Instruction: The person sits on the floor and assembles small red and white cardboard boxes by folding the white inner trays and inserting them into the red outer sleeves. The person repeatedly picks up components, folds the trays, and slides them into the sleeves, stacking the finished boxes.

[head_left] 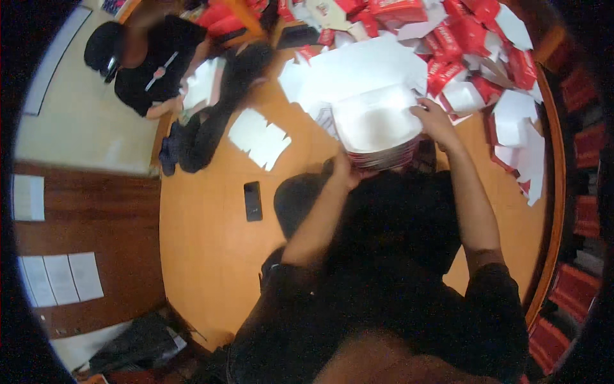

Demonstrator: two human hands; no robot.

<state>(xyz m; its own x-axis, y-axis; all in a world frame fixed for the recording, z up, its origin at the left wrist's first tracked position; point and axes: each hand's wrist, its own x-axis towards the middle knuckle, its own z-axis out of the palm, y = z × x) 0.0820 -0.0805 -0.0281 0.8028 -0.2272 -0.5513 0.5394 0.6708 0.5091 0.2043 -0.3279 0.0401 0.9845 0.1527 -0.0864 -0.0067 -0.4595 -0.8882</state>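
Observation:
In front of my body is a nested stack of paper food trays [377, 121], white inside with reddish edges showing below. My left hand [345, 171] grips the stack low on its left side; its fingers are partly hidden behind the trays. At the upper right corner, my right hand [436, 121] is closed on the rim, fingers bent over the edge. Just beyond the stack lies a large flat white card sheet [358, 67], with its near part covered by the trays.
Red and white cartons [448, 38] are heaped at the far right, with more opened ones [515, 128] nearer. A notched card blank [259, 139] and a black phone [253, 201] lie left on the floor. At far left, a person [166, 64] holds white cartons. Red stacks [572, 288] line the right.

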